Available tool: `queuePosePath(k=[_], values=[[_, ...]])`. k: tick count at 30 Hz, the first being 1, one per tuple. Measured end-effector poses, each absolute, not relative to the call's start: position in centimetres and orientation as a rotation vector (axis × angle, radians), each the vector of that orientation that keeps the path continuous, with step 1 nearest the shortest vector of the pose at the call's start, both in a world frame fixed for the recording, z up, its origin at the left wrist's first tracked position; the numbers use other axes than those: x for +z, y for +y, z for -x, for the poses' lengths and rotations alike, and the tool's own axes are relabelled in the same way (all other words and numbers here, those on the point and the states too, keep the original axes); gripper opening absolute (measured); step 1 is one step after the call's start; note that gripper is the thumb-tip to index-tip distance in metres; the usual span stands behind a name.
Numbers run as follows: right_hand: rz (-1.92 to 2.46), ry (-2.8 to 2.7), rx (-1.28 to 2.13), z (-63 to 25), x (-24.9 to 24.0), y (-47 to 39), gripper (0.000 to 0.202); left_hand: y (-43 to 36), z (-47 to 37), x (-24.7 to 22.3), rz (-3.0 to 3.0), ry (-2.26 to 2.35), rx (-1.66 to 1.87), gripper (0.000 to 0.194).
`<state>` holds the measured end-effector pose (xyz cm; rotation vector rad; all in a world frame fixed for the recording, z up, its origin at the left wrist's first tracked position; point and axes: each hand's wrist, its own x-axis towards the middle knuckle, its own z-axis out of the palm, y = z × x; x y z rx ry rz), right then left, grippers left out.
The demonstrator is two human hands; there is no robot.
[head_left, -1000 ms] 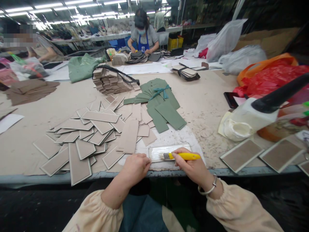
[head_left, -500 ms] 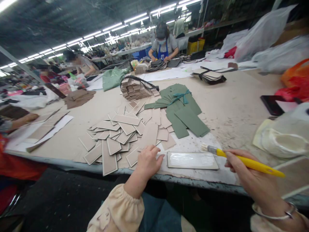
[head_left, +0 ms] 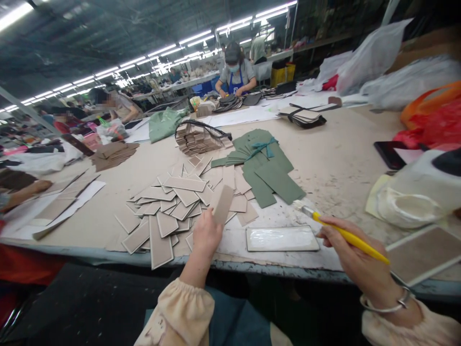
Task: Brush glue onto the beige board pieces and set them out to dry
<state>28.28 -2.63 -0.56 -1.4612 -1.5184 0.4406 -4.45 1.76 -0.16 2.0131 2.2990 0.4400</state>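
Apparently, the panel (head_left: 283,239) is coated but uncovered, the left hand (head_left: 208,234) pinching a strip (head_left: 223,204) to its left, the right hand (head_left: 356,252) gripping a brush (head_left: 351,237) to its right.

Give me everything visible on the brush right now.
The brush has a yellow handle, seemingly plastic, a metal-coloured band and pale bristles. The right hand grips the handle near the band, bristles pointing leftward and away from the person, beyond the white-coated panel. They end by a green piece; contact is unclear.
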Motion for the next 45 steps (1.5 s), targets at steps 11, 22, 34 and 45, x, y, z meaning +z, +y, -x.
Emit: queuePosePath(k=[11, 22, 34, 45], values=[[1.204, -1.209, 0.755, -27.0, -1.1, -2.0, 0.019, -0.7, 2.2, 0.5, -2.503, 1.163, 1.638, 0.030], [1.219, -1.190, 0.937, -26.3, -0.6, -2.2, 0.021, -1.3, 1.3, -0.6, -2.528, 0.977, 1.517, 0.039], [1.176, -1.224, 0.834, -27.1, -0.2, -2.3, 0.012, -0.3, 1.6, -0.7, -2.382, 1.164, 1.293, 0.029], [1.361, -1.352, 0.376, -27.8, 0.1, -2.1, 0.016, -0.7, 0.4, 0.1, -1.437, 1.259, 0.858, 0.019]])
